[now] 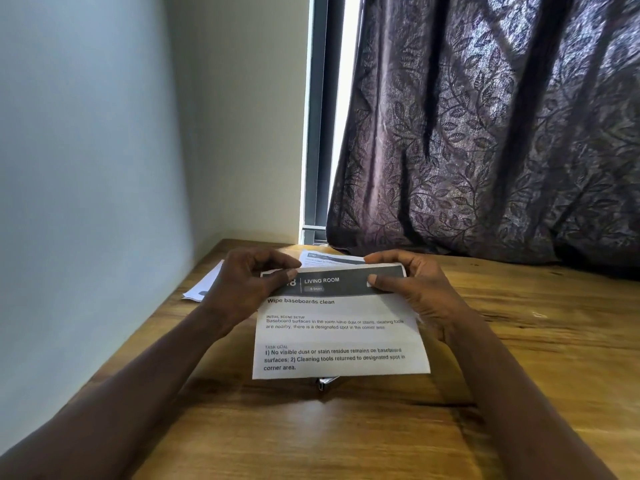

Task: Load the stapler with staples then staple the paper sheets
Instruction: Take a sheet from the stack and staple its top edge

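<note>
Both grips, left hand [242, 287] and right hand [420, 291], pinch the white printed paper sheet [341, 337] by its top corners, with what seems the silvery metal stapler [327, 382] peeking beneath its near edge.

I see a wooden table [381, 438] with dark grain, set into the room's corner. Loose white sheets [204, 284] lie at its far left, and a printed page [329, 258] at the far middle. Nearer me, a shiny metal piece [327, 382] rests on the wood, mostly hidden under the held sheet [341, 337].
</note>
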`<state>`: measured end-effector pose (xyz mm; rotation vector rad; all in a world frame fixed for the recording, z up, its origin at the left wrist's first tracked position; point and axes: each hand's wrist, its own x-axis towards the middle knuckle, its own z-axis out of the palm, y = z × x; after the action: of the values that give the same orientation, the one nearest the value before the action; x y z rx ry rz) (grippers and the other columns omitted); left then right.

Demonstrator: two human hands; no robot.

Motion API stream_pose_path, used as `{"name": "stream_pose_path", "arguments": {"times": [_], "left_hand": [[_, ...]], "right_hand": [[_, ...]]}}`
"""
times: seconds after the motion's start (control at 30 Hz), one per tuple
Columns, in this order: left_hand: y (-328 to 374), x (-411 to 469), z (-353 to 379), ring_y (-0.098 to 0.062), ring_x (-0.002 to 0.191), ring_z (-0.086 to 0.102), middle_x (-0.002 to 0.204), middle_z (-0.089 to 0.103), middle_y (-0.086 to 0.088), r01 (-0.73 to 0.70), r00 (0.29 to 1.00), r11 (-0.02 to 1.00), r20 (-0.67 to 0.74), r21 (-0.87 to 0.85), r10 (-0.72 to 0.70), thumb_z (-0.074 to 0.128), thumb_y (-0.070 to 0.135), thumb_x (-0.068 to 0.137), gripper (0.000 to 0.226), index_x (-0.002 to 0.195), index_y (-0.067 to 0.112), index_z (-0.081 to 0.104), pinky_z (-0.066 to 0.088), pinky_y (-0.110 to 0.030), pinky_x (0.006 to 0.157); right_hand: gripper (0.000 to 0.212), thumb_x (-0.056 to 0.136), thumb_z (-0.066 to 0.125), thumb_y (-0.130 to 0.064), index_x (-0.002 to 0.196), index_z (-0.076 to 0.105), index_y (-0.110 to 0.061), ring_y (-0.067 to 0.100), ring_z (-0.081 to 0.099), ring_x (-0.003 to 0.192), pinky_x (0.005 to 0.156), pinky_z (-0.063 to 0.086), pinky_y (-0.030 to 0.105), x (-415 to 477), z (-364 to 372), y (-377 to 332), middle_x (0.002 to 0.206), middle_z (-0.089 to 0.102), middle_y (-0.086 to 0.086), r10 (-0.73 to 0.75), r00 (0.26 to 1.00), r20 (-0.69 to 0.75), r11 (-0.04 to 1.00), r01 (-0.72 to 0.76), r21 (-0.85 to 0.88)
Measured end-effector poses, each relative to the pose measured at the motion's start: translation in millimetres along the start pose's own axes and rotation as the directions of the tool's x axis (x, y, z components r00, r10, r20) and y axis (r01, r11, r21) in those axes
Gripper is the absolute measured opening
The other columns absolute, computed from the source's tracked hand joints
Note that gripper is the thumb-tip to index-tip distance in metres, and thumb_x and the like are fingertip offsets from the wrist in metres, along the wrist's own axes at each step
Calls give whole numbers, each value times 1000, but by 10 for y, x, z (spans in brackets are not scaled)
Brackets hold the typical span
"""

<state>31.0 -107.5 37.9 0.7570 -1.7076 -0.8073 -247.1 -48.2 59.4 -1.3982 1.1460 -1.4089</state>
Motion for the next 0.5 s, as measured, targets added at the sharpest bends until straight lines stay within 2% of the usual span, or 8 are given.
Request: {"name": "stream_pose_path", "arguments": {"times": [0.07, 0.2, 0.33, 0.5], "left_hand": [[-9, -5, 31, -10, 81, 77, 93, 81, 7, 5, 1000, 1000, 12, 11, -5, 79, 12, 88, 21, 88, 33, 83, 58, -22, 66], [-39, -5, 43, -12, 89, 76, 94, 81, 9, -22, 1000, 993, 7, 112, 22, 81, 15, 87, 14, 90, 29, 83, 62, -37, 79], [-61, 8, 9, -17, 88, 77, 95, 81, 8, -35, 999, 993, 19, 109, 33, 79, 24, 87, 9, 95, 29, 82, 64, -45, 79], [-142, -12, -14, -13, 91, 77, 96, 81, 10, -27, 998, 983, 61, 182, 16, 80, 22, 88, 13, 97, 31, 83, 63, -48, 85]], "right_hand": [[22, 77, 85, -9, 95, 79, -19, 26, 73, 80, 66, 59, 33, -21, 16, -23, 95, 78, 15, -5, 999, -46, 998, 2, -66], [12, 81, 83, -13, 91, 80, -20, 19, 72, 80, 63, 57, 28, -45, 29, -54, 95, 78, 10, -94, 995, -34, 973, 85, -215], [13, 80, 83, -17, 92, 81, -18, 18, 70, 83, 72, 57, 32, -36, 7, -48, 95, 79, 7, -106, 994, -18, 978, 101, -184], [11, 81, 82, -14, 90, 82, -21, 16, 70, 80, 67, 56, 26, -36, -7, -14, 91, 79, 6, -72, 997, -6, 983, 70, -172]]}}
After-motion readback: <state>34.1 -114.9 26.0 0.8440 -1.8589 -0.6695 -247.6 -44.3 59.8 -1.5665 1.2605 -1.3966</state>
